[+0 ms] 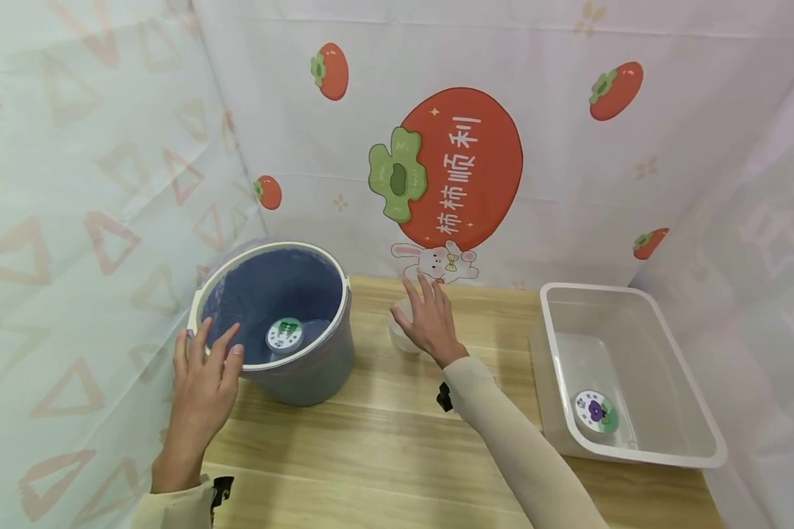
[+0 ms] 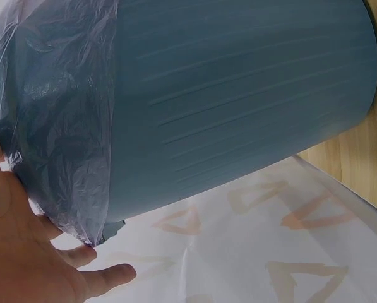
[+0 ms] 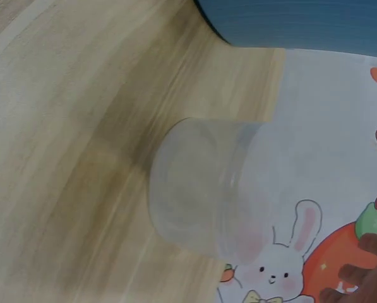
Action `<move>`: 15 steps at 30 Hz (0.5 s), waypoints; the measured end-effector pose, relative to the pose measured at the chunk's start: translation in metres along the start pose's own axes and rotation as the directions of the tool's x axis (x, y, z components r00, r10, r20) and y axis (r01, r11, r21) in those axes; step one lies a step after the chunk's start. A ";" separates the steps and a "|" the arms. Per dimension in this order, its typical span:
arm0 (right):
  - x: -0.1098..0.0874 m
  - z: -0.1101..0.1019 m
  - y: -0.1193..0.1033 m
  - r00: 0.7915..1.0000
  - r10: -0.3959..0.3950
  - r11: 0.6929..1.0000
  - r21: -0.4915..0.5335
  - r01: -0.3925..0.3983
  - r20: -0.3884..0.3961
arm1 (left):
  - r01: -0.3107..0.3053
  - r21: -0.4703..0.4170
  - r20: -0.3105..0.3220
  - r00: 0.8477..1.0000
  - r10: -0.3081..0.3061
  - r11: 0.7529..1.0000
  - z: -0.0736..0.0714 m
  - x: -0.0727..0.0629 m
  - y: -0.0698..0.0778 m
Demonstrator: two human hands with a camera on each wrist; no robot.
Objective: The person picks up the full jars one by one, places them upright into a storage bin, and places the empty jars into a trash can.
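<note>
On the left, a blue-grey trash bucket with a white rim is lined with a thin translucent bag folded over its outside. My left hand is at the rim's near left side with spread fingers, close against the bag; whether it touches is hard to tell. Inside the bucket lies a round container with a green leaf label. My right hand hovers with spread fingers over a translucent plastic jar, partly hiding it in the head view. In the right wrist view the fingers are apart from the jar.
A white rectangular bin stands at the right, holding a round container with a purple flower label. A wooden tabletop lies beneath everything. White printed cloth walls stand behind and at both sides.
</note>
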State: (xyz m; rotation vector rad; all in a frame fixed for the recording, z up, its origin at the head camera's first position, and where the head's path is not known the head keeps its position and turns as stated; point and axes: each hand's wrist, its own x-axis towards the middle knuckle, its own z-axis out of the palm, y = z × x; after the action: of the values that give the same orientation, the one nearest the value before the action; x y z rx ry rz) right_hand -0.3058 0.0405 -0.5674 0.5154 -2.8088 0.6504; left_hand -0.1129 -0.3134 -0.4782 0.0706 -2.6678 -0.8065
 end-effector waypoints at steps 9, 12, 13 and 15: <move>-0.010 0.018 0.011 0.990 0.064 0.998 -0.026 -0.061 0.123 | -0.003 -0.001 0.006 1.000 0.003 1.000 0.001 0.000 0.001; -0.013 0.023 0.013 0.984 0.081 0.996 -0.045 -0.075 0.162 | 0.002 0.000 0.008 1.000 -0.002 1.000 0.001 0.001 0.000; -0.013 0.024 0.013 0.982 0.083 0.996 -0.045 -0.076 0.168 | 0.003 0.000 0.007 1.000 -0.003 1.000 0.001 0.001 0.000; -0.014 0.029 0.014 0.979 0.088 0.996 -0.043 -0.082 0.184 | -0.001 0.006 0.002 1.000 0.001 1.000 0.002 0.001 -0.001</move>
State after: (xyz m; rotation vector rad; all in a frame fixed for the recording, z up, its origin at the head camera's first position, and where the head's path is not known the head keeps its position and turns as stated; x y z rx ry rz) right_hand -0.3018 0.0435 -0.6021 0.4748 -3.0267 0.5966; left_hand -0.1146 -0.3133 -0.4797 0.0698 -2.6720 -0.7993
